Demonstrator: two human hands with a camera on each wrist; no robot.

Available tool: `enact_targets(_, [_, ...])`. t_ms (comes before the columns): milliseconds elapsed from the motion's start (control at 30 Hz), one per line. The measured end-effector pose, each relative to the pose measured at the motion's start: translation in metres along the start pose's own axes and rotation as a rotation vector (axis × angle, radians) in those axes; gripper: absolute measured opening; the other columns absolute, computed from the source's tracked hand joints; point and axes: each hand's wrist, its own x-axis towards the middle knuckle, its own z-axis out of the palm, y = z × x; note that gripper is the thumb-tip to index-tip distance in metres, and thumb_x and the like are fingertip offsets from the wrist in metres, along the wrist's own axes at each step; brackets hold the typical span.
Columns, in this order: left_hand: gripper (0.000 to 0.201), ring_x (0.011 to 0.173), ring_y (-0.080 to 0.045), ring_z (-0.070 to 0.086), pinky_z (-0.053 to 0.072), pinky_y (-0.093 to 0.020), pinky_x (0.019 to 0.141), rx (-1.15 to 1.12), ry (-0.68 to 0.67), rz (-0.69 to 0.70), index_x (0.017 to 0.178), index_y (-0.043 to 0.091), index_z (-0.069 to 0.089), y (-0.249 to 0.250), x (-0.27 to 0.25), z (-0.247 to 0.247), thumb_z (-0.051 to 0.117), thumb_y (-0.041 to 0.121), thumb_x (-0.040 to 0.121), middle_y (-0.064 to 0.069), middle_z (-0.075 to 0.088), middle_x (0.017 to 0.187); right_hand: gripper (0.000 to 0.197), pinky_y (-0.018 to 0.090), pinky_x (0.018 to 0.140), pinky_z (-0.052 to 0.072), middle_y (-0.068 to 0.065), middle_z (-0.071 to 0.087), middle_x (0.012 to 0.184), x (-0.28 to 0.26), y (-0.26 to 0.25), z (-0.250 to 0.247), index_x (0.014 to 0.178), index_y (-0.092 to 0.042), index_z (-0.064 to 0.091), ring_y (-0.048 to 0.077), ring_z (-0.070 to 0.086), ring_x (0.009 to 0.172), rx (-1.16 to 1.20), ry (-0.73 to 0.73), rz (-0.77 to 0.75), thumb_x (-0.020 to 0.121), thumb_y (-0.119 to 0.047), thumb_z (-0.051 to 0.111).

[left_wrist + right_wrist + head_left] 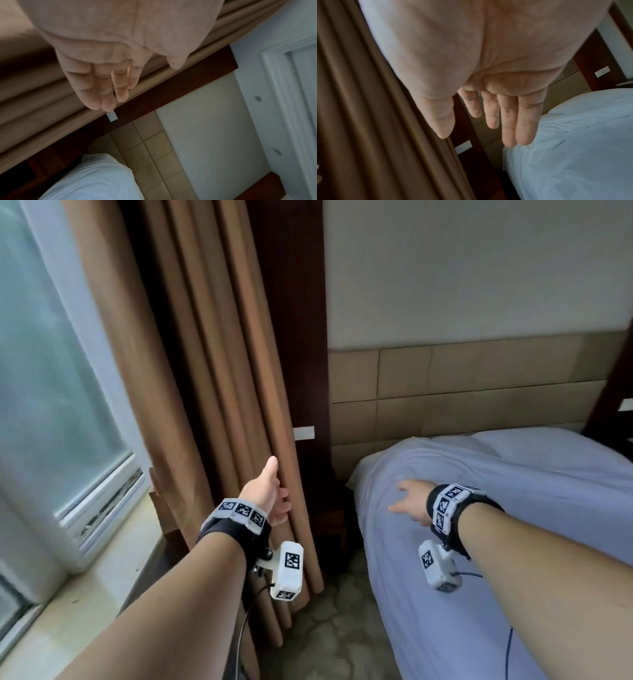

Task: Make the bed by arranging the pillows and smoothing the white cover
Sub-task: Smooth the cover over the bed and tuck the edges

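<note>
Where brown curtain [205, 392] meets bed, both hands spread, right hand [411, 501] perhaps grazing white cover [513, 508].

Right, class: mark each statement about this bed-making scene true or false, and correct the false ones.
1. The right hand is over the white cover. True.
2. The left hand grips a pillow. False: it holds nothing, fingers straight, beside the curtain.
3. A pillow lies at the headboard. True.
4. The right hand is a closed fist. False: its fingers are straight.
</note>
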Motion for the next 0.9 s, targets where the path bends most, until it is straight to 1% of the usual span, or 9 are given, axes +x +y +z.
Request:
enact_targets(100, [0.054, 0.078, -0.028, 0.067, 0.055, -0.035, 0.068, 0.021, -0.030, -0.029, 0.094, 0.018, 0.061, 0.014, 0.067, 0.041, 0.052, 0.071, 0.091, -0.007, 0.067, 0.094, 0.082, 0.024, 0.072, 0.046, 0.007, 0.051, 0.135, 0.062, 0.021, -0.022, 0.155, -0.016, 0.026, 0.012, 0.051, 0.082, -0.016, -0.024, 0.050, 0.088, -0.041, 0.066])
enact_targets(200, [0.053, 0.084, -0.030, 0.067, 0.052, -0.037, 0.072, -0.003, -0.079, -0.058, 0.098, 0.017, 0.062, 0.028, 0.134, 0.083, 0.051, 0.069, 0.093, -0.007, 0.067, 0.096, 0.079, 0.027, 0.096, 0.043, 0.006, 0.048, 0.141, 0.127, 0.037, -0.050, 0.154, -0.015, 0.028, 0.022, 0.053, 0.118, -0.008, 0.007, 0.086, 0.090, -0.040, 0.065])
enact_targets(267, [0.060, 0.103, -0.035, 0.068, 0.055, -0.045, 0.086, 0.051, -0.107, -0.105, 0.116, 0.014, 0.060, 0.032, 0.174, 0.106, 0.048, 0.069, 0.095, -0.009, 0.068, 0.111, 0.077, 0.026, 0.091, 0.043, -0.003, 0.049, 0.117, 0.166, 0.042, -0.063, 0.154, -0.015, 0.028, 0.017, 0.048, 0.107, -0.007, -0.013, 0.123, 0.091, -0.041, 0.063])
enact_targets(333, [0.063, 0.108, -0.035, 0.067, 0.054, -0.048, 0.093, 0.084, -0.130, -0.126, 0.124, 0.013, 0.058, 0.038, 0.210, 0.124, 0.047, 0.069, 0.096, -0.010, 0.067, 0.119, 0.079, 0.023, 0.078, 0.039, -0.007, 0.041, 0.102, 0.207, 0.044, -0.070, 0.154, -0.016, 0.028, 0.014, 0.040, 0.099, -0.004, -0.026, 0.154, 0.090, -0.044, 0.063])
enact_targets(500, [0.069, 0.105, -0.033, 0.068, 0.056, -0.048, 0.092, 0.119, -0.185, -0.121, 0.131, 0.012, 0.058, 0.069, 0.330, 0.169, 0.046, 0.070, 0.096, -0.009, 0.068, 0.120, 0.079, 0.028, 0.094, 0.040, -0.004, 0.044, 0.119, 0.313, 0.046, -0.083, 0.154, -0.016, 0.027, 0.014, 0.045, 0.108, 0.039, -0.036, 0.221, 0.091, -0.046, 0.062])
enact_targets(600, [0.070, 0.103, -0.034, 0.068, 0.056, -0.047, 0.090, 0.102, -0.262, -0.120, 0.132, 0.011, 0.059, 0.094, 0.399, 0.201, 0.044, 0.069, 0.097, -0.010, 0.068, 0.119, 0.072, 0.024, 0.078, 0.041, -0.007, 0.044, 0.103, 0.360, 0.046, -0.102, 0.152, -0.018, 0.032, 0.016, 0.043, 0.098, 0.030, -0.013, 0.296, 0.092, -0.047, 0.060])
enact_targets(767, [0.073, 0.102, -0.033, 0.068, 0.056, -0.043, 0.079, 0.153, -0.343, -0.137, 0.136, 0.011, 0.056, 0.123, 0.504, 0.258, 0.042, 0.071, 0.096, -0.010, 0.068, 0.118, 0.071, 0.021, 0.069, 0.039, -0.008, 0.043, 0.104, 0.441, 0.054, -0.134, 0.152, -0.020, 0.033, 0.008, 0.046, 0.080, 0.052, 0.023, 0.358, 0.092, -0.049, 0.059])
enact_targets(800, [0.074, 0.102, -0.033, 0.068, 0.056, -0.043, 0.079, 0.168, -0.354, -0.147, 0.136, 0.011, 0.056, 0.124, 0.523, 0.271, 0.042, 0.071, 0.096, -0.009, 0.068, 0.118, 0.071, 0.021, 0.072, 0.041, -0.009, 0.047, 0.106, 0.457, 0.058, -0.138, 0.152, -0.021, 0.033, 0.009, 0.049, 0.083, 0.066, 0.006, 0.372, 0.092, -0.050, 0.059])
enact_targets(900, [0.074, 0.101, -0.032, 0.069, 0.058, -0.044, 0.083, 0.185, -0.404, -0.169, 0.133, 0.013, 0.058, 0.125, 0.577, 0.316, 0.042, 0.074, 0.094, -0.009, 0.069, 0.117, 0.070, 0.031, 0.099, 0.043, 0.003, 0.048, 0.144, 0.506, 0.076, -0.151, 0.152, -0.020, 0.032, 0.020, 0.052, 0.119, 0.028, -0.046, 0.443, 0.095, -0.049, 0.057])
